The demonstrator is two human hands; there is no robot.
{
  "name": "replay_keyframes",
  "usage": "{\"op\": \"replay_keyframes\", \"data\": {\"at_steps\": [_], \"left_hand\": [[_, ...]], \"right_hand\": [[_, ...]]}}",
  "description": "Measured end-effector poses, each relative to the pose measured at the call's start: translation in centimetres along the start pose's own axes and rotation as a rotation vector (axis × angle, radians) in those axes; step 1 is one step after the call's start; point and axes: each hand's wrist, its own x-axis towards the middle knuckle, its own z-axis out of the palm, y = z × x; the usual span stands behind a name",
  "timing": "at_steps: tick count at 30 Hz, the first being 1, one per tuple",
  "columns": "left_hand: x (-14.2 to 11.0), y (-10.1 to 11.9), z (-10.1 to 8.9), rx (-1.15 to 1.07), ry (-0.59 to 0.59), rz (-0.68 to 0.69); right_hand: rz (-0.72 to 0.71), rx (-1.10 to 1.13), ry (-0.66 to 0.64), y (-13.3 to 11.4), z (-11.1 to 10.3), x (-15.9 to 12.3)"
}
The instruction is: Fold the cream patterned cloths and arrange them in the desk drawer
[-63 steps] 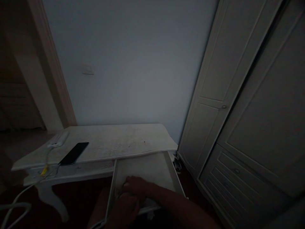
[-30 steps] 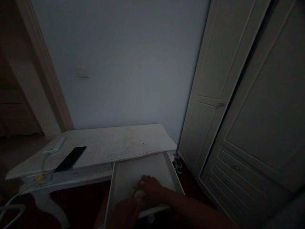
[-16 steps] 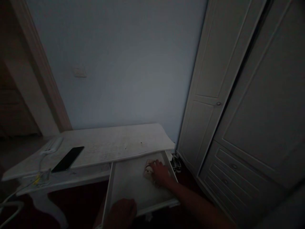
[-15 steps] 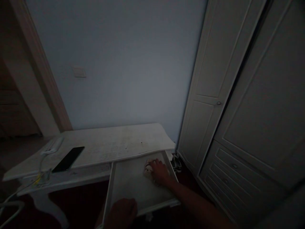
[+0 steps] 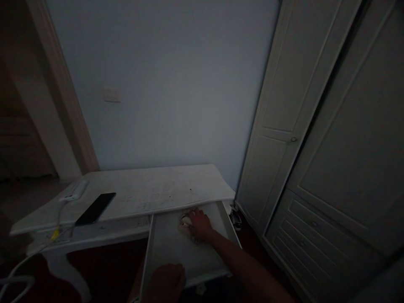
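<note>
A white drawer [image 5: 167,252] is pulled out of a white desk [image 5: 151,181]. Inside it, toward the back, my right hand [image 5: 199,226] presses a crumpled pale cloth [image 5: 184,222] onto the bottom, its fingers closed over it. My left hand [image 5: 167,280] is curled over the drawer's front edge near the left corner; part of it is lost in shadow. Left of the drawer, a black phone [image 5: 95,208] lies on the desk's front edge.
A white power strip [image 5: 75,190] with a cable [image 5: 58,219] is at the desk's left end. A grey-white wardrobe [image 5: 274,160] stands close on the right, with shoes [image 5: 235,218] on the dark red floor beside it. Behind the desk is a wall with a switch [image 5: 111,94].
My right hand has slid left and slightly back in the drawer with the cloth. My left hand stays at the front edge. The view has shifted a little.
</note>
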Motion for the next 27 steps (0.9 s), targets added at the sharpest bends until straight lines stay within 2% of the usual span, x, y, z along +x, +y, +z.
{"op": "replay_keyframes", "data": {"at_steps": [4,8,14,18,21,27], "left_hand": [[0.2,-0.1,0.5,-0.007,-0.004,0.001],[0.4,-0.2,1.2,-0.039,0.053,-0.003],[0.7,-0.8,1.7,-0.082,0.116,0.052],[0.7,-0.7,1.4,-0.02,0.064,0.061],[0.8,-0.6,1.5,-0.029,0.081,0.065],[0.6,-0.6,1.8,-0.045,0.092,0.052]], "right_hand": [[-0.131,0.001,-0.022,-2.2,1.3,0.3],[-0.251,0.003,-0.053,-4.9,2.8,0.7],[-0.558,-0.057,-0.065,-8.3,4.9,0.8],[-0.61,-0.098,-0.084,-8.6,5.7,0.6],[-0.653,-0.129,-0.106,-8.2,6.2,0.4],[-0.697,-0.058,-0.17,-7.8,5.6,-0.2]]}}
